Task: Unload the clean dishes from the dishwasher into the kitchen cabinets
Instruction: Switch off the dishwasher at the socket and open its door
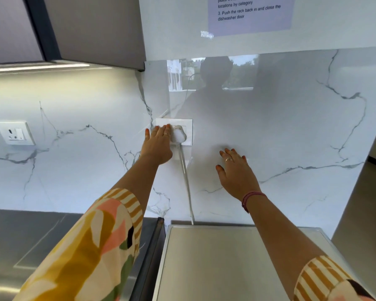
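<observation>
Head view: no dishes or dishwasher show, and the taped note is cut off at the top edge. At centre, the left hand lies with straight fingers on a white socket plate, partly hiding it; the plug blurs. The right hand spreads flat, fingers wide, against the glossy veined marble wall.

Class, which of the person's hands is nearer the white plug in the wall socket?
Left. The left hand touches the socket beside the plug; the right hand is lower, to its right.

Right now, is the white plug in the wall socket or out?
In: the white plug sits in the socket plate, its cable hanging down.
</observation>
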### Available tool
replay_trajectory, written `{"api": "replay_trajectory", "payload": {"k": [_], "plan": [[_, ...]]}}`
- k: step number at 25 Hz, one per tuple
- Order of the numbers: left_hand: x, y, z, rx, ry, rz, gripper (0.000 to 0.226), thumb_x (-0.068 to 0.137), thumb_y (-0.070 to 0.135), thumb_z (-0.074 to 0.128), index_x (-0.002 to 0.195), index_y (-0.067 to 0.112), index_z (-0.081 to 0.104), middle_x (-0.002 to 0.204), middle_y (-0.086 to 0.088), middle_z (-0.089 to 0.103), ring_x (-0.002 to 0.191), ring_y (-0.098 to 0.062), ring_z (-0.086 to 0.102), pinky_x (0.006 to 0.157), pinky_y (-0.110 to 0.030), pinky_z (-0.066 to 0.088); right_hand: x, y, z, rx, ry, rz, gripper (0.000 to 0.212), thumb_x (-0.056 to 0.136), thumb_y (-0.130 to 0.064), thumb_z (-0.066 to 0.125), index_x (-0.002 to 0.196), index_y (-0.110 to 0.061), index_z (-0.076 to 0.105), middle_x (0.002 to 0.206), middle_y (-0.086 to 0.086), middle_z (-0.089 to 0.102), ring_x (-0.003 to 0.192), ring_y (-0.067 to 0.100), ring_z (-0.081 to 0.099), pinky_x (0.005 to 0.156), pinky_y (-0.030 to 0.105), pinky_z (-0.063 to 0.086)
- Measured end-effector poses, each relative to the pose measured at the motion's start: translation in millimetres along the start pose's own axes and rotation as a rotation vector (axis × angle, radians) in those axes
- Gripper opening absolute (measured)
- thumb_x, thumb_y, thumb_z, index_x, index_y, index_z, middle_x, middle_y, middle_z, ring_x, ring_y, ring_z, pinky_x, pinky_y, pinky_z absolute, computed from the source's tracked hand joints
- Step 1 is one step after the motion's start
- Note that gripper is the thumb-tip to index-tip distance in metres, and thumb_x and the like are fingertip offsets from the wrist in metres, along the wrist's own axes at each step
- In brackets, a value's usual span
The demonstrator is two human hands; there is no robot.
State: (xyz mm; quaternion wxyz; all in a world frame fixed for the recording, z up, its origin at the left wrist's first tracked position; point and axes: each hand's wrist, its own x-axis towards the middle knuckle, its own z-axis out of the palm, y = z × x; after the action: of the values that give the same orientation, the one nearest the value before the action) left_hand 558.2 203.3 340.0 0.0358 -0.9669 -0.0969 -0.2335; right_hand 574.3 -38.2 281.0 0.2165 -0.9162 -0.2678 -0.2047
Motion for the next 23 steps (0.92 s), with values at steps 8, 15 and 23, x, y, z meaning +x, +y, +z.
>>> {"api": "replay_trajectory", "payload": {"k": [8,15,23], "plan": [[-87.9,39.5,-0.3,-0.199,-0.043,-0.031,0.077,0.085,0.011,0.052,0.151,0.002,0.011,0.158,-0.014,0.017,0.147,-0.026,0.011,0.119,-0.046,0.004,-64.6,3.4,-15.2,0.081,-0.045,0.021,0.05,0.1,-0.025,0.037,0.147,-0.009,0.03,0.156,0.007,0.024,0.147,0.02,0.014,0.12,0.037,0.01],[-225.4,77.2,-2.6,-0.396,-0.084,-0.019,0.076,0.089,0.012,0.052,0.151,0.001,0.009,0.158,-0.012,0.013,0.147,-0.024,0.008,0.118,-0.043,0.001,-179.0,-7.9,-31.0,0.147,-0.079,0.048,0.052,0.099,-0.026,0.042,0.147,-0.009,0.03,0.156,0.007,0.025,0.146,0.02,0.015,0.12,0.035,0.013],[-416.5,129.7,-15.6,-0.801,-0.135,-0.165,0.073,0.09,0.014,0.056,0.151,0.009,0.017,0.156,-0.007,0.023,0.144,-0.021,0.021,0.114,-0.024,0.018,-365.3,-42.8,-38.7,0.72,0.084,0.426,0.042,0.097,-0.023,0.05,0.138,-0.011,0.045,0.14,0.002,0.048,0.13,0.014,0.044,0.103,0.018,0.031]]}}
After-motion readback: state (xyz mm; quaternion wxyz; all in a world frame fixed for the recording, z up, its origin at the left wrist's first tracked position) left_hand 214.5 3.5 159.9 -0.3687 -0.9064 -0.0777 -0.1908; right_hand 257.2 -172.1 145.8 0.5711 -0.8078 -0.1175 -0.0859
